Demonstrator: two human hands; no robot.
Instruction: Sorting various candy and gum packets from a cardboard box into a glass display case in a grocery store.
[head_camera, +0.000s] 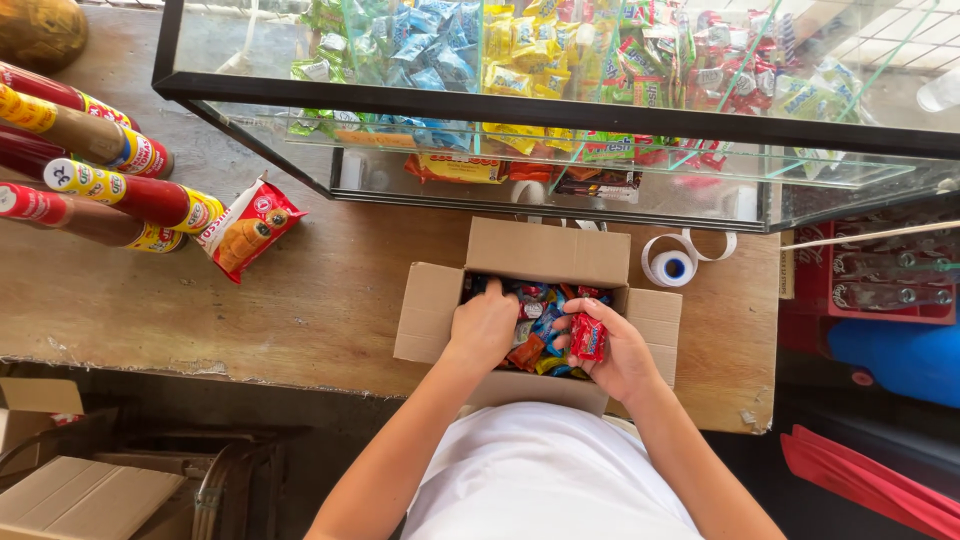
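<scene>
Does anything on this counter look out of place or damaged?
One red snack packet lies alone and askew on the wooden counter, beside the toppled tubes. The counter's front edge is chipped. Nothing looks spilled.

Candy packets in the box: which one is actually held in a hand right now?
The red packet, pinched in the right hand above the others; the left hand only digs among loose packets.

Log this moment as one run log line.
left hand: inside cardboard box, on sweets | right hand: holds red packet | box: open, on wooden counter
</scene>
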